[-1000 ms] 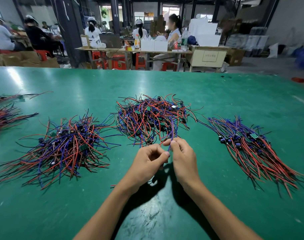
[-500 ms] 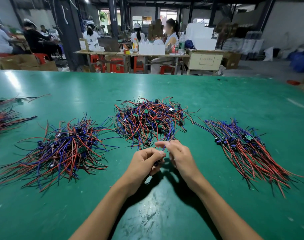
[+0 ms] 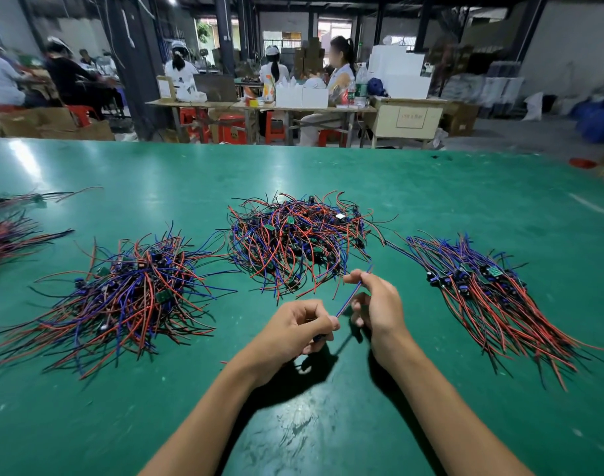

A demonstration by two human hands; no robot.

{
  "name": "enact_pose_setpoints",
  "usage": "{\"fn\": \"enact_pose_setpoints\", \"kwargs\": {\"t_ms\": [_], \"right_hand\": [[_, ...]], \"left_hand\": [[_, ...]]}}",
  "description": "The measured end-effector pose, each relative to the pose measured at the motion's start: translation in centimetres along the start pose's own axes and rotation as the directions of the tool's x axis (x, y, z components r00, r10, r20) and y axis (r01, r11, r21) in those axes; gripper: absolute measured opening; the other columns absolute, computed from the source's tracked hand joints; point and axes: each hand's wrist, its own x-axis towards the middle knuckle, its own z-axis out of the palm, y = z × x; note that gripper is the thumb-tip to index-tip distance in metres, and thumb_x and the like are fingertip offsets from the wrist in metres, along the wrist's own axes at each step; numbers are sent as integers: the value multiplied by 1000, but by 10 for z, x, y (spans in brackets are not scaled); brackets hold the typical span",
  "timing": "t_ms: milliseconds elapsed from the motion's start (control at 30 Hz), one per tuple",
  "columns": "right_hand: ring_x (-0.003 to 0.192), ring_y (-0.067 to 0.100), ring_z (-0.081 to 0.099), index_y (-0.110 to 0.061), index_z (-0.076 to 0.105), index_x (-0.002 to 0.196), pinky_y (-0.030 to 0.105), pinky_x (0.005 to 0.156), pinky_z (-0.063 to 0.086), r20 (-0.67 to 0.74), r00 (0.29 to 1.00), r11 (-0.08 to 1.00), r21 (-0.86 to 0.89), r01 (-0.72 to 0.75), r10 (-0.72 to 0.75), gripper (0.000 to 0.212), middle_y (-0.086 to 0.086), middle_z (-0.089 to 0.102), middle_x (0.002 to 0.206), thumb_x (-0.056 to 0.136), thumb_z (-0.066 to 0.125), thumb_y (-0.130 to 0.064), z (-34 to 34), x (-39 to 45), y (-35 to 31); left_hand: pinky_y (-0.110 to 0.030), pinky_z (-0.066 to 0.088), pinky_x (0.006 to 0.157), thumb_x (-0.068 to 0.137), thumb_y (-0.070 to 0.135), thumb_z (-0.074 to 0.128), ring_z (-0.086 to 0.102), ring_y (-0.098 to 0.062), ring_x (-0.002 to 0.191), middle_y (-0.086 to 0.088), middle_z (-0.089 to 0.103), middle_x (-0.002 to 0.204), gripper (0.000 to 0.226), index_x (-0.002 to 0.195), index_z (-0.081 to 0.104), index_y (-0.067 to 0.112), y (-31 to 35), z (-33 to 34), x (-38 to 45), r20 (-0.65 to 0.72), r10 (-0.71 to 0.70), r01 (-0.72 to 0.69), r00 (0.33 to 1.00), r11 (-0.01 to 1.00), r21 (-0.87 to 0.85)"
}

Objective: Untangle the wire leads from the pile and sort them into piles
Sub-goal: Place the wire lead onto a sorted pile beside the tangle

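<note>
Reaching in from the near edge, two bare forearms cross the green table (image 3: 431,187) and meet just short of its middle. Left hand (image 3: 295,324): fingers curled, thumb and forefinger pinching the lower end of one wire lead (image 3: 349,298); a small dark part shows under the curled fingers, not clear enough to identify. Right hand (image 3: 376,304): forefinger and thumb pinch the same lead higher up, remaining fingers bent loosely below it. The lead, blue with red showing alongside, runs slantwise between the two hands, its upper tip poking out past the right forefinger; it is held off the table surface. Beyond the hands, three main heaps of red and blue leads. Centre: tangled pile (image 3: 299,240), a knotted mound with small green boards and dark components mixed in, just beyond the fingertips. Left: left pile (image 3: 122,293), loose, wires fanning toward the near-left. Right: right pile (image 3: 493,293), wires lying roughly parallel, connectors at the far end, tails trailing near-right. At the far-left edge, two smaller bundles (image 3: 5,235), partly cut off by the frame. Past the table's far edge, a workbench (image 3: 259,106) with white boxes and bottles, red stools beneath, and about six seated people, some blurred.
</note>
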Motion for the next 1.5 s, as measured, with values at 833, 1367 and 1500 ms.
{"fn": "enact_pose_setpoints", "kwargs": {"t_ms": [833, 1367, 1500], "right_hand": [[61, 6, 52, -32, 79, 106, 17, 52, 39, 474, 872, 961, -164, 221, -120, 46, -4, 72, 86, 94, 50, -65, -5, -10, -2], [62, 6, 55, -36, 76, 92, 23, 61, 43, 351, 812, 791, -244, 560, -466, 16, -8, 74, 80, 80, 83, -45, 8, -27, 11], [53, 9, 50, -29, 79, 85, 21, 52, 43, 319, 863, 889, -109, 444, -392, 5, -3, 75, 73, 85, 79, -33, 11, -30, 5]], "left_hand": [[-21, 42, 64, 90, 29, 71, 57, -5, 67, 5, 74, 85, 15, 94, 81, 18, 5, -12, -2, -159, -58, 29, 985, 983, -183], [-18, 57, 59, 73, 38, 76, 72, -12, 66, 0, 74, 80, 30, 89, 67, 15, 13, -24, -3, -348, -138, -75, 928, 842, -534], [-19, 58, 61, 71, 40, 77, 77, -18, 79, -5, 77, 88, 37, 92, 63, 12, 12, -19, -3, -337, -117, -88, 934, 839, -536]]}}
